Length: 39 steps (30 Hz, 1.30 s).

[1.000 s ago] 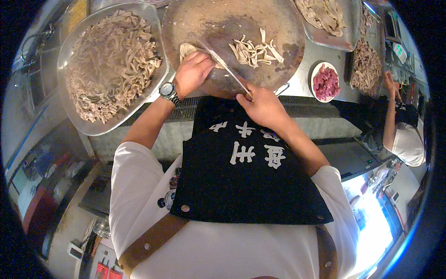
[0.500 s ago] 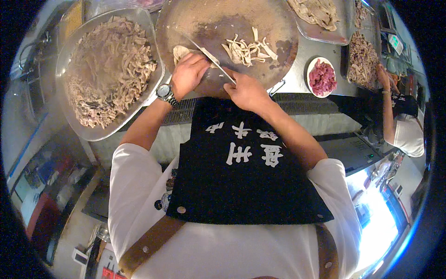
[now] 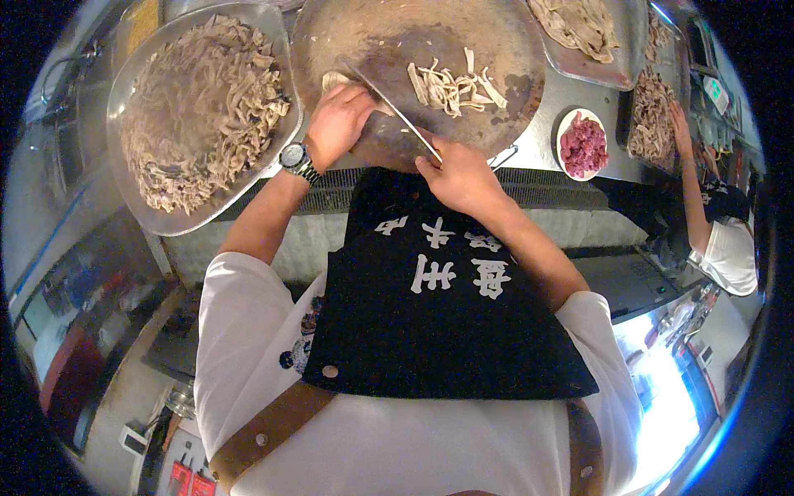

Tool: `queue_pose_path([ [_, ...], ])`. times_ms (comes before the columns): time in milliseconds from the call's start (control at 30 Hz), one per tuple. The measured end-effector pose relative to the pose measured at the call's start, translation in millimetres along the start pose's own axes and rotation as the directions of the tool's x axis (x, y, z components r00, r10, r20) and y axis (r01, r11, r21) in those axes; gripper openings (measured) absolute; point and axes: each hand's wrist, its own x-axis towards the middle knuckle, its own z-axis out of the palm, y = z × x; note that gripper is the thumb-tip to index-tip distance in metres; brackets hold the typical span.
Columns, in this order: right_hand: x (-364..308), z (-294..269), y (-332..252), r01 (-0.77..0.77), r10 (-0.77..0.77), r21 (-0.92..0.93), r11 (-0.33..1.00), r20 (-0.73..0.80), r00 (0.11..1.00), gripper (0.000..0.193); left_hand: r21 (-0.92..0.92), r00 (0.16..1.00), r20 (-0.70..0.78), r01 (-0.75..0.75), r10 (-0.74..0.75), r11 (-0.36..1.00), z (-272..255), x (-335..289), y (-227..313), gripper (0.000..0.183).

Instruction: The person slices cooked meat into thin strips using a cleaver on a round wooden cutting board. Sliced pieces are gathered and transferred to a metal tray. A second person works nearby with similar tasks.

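My right hand (image 3: 461,172) is closed round the handle of a knife (image 3: 395,110), its blade slanting up and left across the round wooden chopping block (image 3: 347,25). With bent fingers, my left hand (image 3: 339,120) presses a piece of pale, tripe-like meat (image 3: 332,80) onto the block. That piece lies mostly under the fingers, just left of the blade; whether the edge touches it I cannot tell. To the right of the knife rests a loose pile of cut pale meat strips (image 3: 455,89).
A large clear-rimmed tray (image 3: 124,194) heaped with sliced meat (image 3: 198,116) stands left of the block. On the right are a white bowl (image 3: 562,135) of reddish meat (image 3: 584,147), a metal tray (image 3: 608,80) with pale sheets, and a meat tray (image 3: 653,116) touched by another person's hand (image 3: 681,124).
The whole view has shifted slightly, moving the block and trays a little right. My left fingers now cover more of the pale piece. Both hands keep their hold.
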Motion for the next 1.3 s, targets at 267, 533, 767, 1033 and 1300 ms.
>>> queue_pose_path([
  [267,-6,-3,-1,-0.082,0.084,-0.024,0.996,0.114,0.990,0.046,-0.078,0.999,0.008,0.044,-0.043,0.996,2,2,-2,0.011],
  [533,40,29,13,-0.015,0.015,0.075,0.997,0.003,1.000,0.040,-0.085,0.991,-0.123,0.050,-0.060,0.995,-7,1,0,0.016],
  [767,7,-16,48,-0.058,0.059,0.026,0.998,-0.058,0.997,0.036,0.008,0.934,-0.191,0.309,-0.302,0.951,-17,-9,5,0.037],
  [1033,-24,-32,29,-0.126,0.126,0.122,0.984,0.006,0.992,0.031,-0.064,0.932,-0.077,0.349,-0.354,0.935,6,13,34,0.030],
  [1300,-19,-17,39,-0.162,0.154,0.203,0.966,0.057,0.986,0.032,-0.087,0.990,-0.010,0.138,-0.139,0.987,-5,2,6,0.013],
])
